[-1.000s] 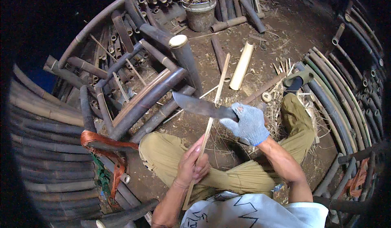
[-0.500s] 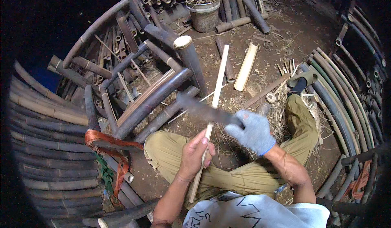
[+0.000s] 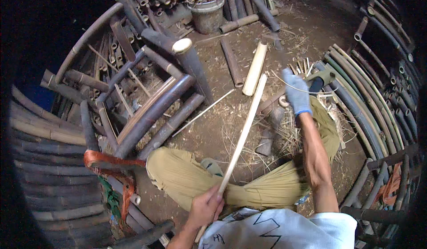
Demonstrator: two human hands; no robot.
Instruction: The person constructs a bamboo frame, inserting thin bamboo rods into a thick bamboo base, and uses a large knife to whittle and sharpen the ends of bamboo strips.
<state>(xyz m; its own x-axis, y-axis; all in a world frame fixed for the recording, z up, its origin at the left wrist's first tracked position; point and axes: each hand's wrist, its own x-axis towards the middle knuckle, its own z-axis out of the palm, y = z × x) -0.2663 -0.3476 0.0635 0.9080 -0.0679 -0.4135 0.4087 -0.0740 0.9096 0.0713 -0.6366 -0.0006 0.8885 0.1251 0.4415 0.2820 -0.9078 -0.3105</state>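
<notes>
My bare left hand is wrapped around the lower part of a long pale bamboo strip, close to my shirt. The strip slants up and to the right, its far end beside a split half of bamboo. My right hand, in a grey-blue glove, is stretched out beyond the strip's far end, closed on a knife. The knife's dark blade is smeared by motion and points away from me; the handle is hidden in the glove. A thin curved bamboo sliver crosses the glove.
A bamboo frame stands at left, near stacked dark poles. Curved poles line the right. A bucket of scraps stands at the back. Shavings and a dark bamboo piece lie on the floor.
My right hand has swung forward and right with the knife, away from the strip. My left hand has drawn back toward my body, and the strip leans further right.
</notes>
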